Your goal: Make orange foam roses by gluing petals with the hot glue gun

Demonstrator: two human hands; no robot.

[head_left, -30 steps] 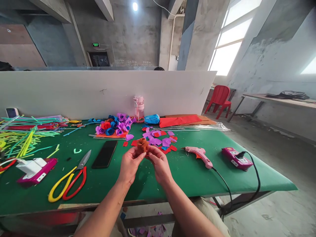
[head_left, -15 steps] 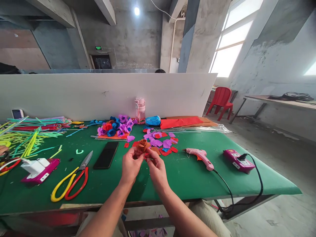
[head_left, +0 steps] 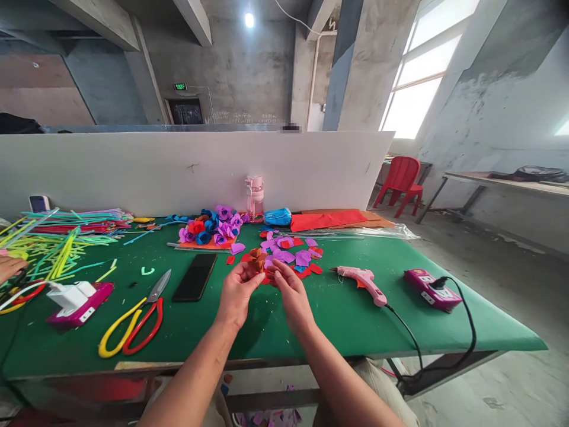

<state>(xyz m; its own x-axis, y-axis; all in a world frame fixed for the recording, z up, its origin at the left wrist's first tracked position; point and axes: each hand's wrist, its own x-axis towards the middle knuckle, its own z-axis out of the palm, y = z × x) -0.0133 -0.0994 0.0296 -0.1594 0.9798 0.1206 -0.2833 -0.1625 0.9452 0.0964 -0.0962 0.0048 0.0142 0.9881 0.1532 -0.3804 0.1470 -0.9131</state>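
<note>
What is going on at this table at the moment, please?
A person's left hand holds a brown flower over the green table, with the right hand close beside it; whether its fingers pinch anything is unclear. Loose petals lie beyond, and a flower pile farther left. The glue gun lies right, the scissors left. Another person's hand shows at the left edge.

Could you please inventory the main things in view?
Paper flower: one, brown, centre
Petals: many, mainly purple, centre
Flower cluster: one, multicoloured, back
Glue gun: one, pink, right
Nearest scissors: one, red-yellow, left
Phones: two, dark, left
Power strips: two, magenta, each side
Thin strands: many, multicoloured, far left
Bottle: one, pink, back
Chair: one, red, background
Worktable: one, green, foreground
Co-worker's hand: one, bare, left edge
Left hand: one, bare, centre
Right hand: one, bare, centre
</note>
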